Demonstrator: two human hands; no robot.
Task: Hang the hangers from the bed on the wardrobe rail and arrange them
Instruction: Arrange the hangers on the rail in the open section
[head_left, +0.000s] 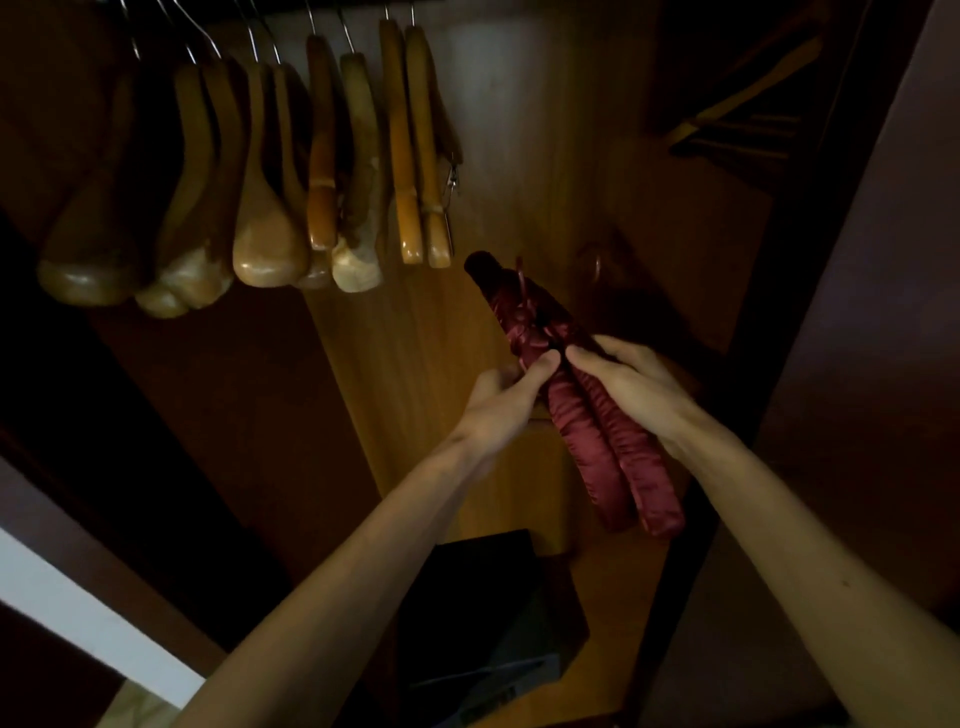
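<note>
Two dark red padded satin hangers (613, 441) lie side by side in front of me inside the wardrobe, both hands on them near their middle. My left hand (506, 392) pinches the left one at the ribbon bow. My right hand (631, 387) grips the right one from the side. Several wooden hangers (270, 171) hang by metal hooks along the top left; the rail itself is out of view above the frame.
The wardrobe's wooden back panel (415, 338) is lit in the middle. A dark box (483, 618) sits on the wardrobe floor below my arms. A dark side wall (883, 312) stands at the right, with a shelf holding more hangers (743, 114) at the upper right.
</note>
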